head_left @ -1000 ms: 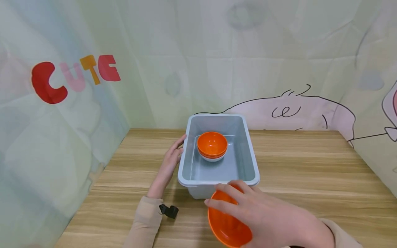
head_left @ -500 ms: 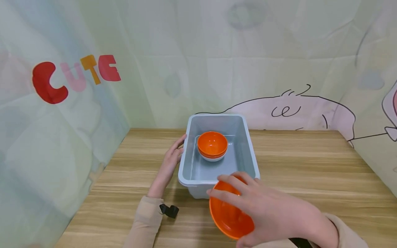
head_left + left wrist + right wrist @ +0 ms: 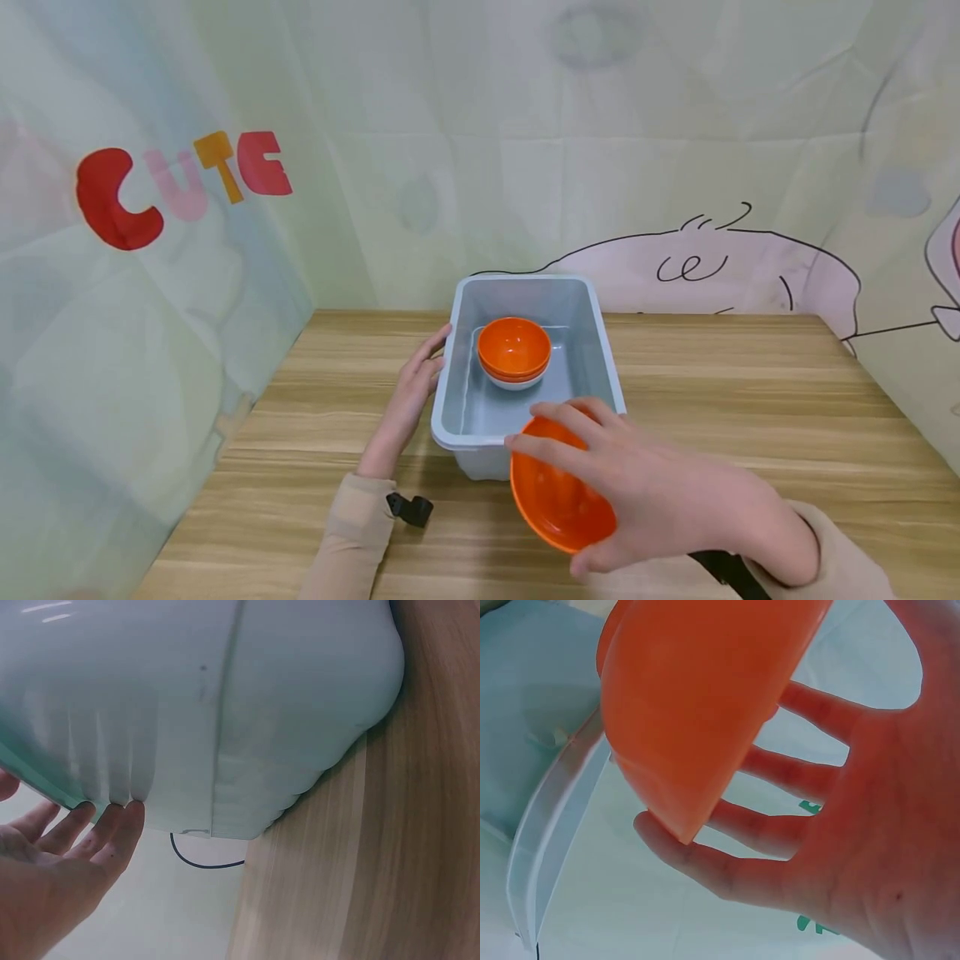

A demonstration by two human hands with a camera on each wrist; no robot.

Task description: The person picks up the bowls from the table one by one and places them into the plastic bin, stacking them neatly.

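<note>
An orange bowl [image 3: 558, 500] is tilted in my right hand [image 3: 637, 483], whose spread fingers grip its rim. It hangs just in front of the near edge of a light grey-blue plastic bin [image 3: 456, 441]. In the right wrist view the bowl's smooth outside [image 3: 690, 690] shows, with fingertips along the rim. Inside the bin sits a stack of bowls [image 3: 513, 350], orange on top and white at the bottom. My left hand [image 3: 411, 392] rests against the bin's left side; in the left wrist view its fingertips [image 3: 133, 812] touch the outer wall below the rim.
The bin stands on a wood-grain table [image 3: 735, 392]. Behind it hangs a pale printed cloth [image 3: 487, 167], with red, pink and orange letters on the left side. A dark cord [image 3: 199, 864] shows beyond the table in the left wrist view.
My right hand has raised the orange bowl and brought it forward, nearer to the bin's front rim. The left hand, the bin and the stacked bowls stay put.
</note>
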